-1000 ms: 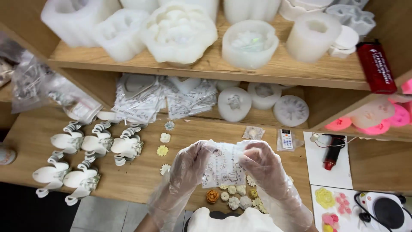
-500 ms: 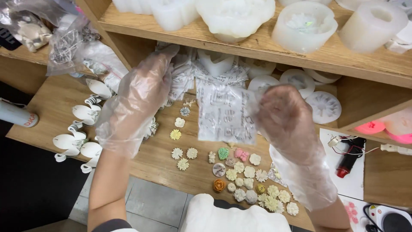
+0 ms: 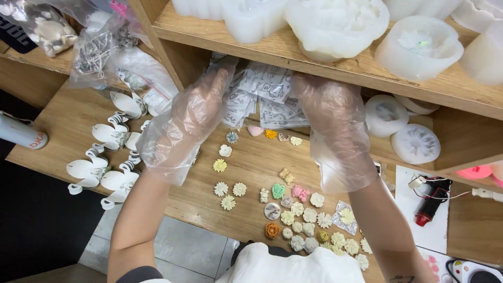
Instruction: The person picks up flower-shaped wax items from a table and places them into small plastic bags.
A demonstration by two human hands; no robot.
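Both hands wear loose clear plastic gloves and reach under the wooden shelf (image 3: 293, 63) toward a stack of small white printed paper packets (image 3: 264, 94) lying at the back of the wooden counter (image 3: 68, 126). The left hand (image 3: 191, 118) has its fingers together and stretched onto the left edge of the packets. The right hand (image 3: 330, 118) rests on the right edge, but whether its fingers grip a packet I cannot tell. Below lie small pastel flower-shaped wax pieces (image 3: 298, 212). White swan-shaped pieces (image 3: 107, 157) stand to the left, and white silicone moulds (image 3: 335, 26) sit on the shelf above.
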